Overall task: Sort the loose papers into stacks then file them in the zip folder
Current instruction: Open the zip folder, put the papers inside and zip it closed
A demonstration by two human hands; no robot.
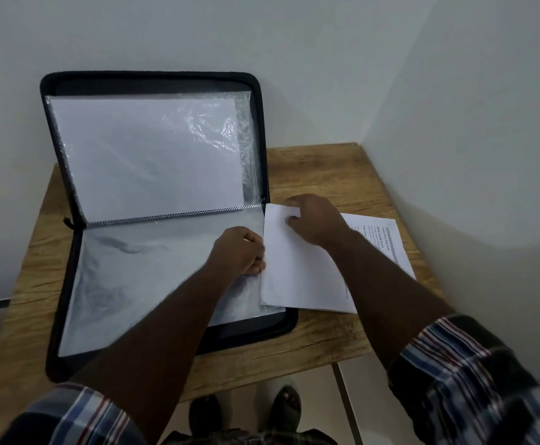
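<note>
A black zip folder [153, 80] lies open on a wooden table, its upper half leaning against the wall. A clear sleeve in the upper half holds a white sheet [140, 152]. In the lower half lies another clear sleeve [140, 271]. My left hand [241, 250] grips the right edge of that sleeve. My right hand [313, 220] pinches the top of a blank white sheet [294, 271], whose left edge sits at the sleeve's opening. Under it lies a stack of printed papers [387, 248] on the table.
The small wooden table [323, 175] stands in a corner between two white walls. Its right and front edges run close to the papers and folder. Below the front edge I see my feet [246, 415] on a tiled floor.
</note>
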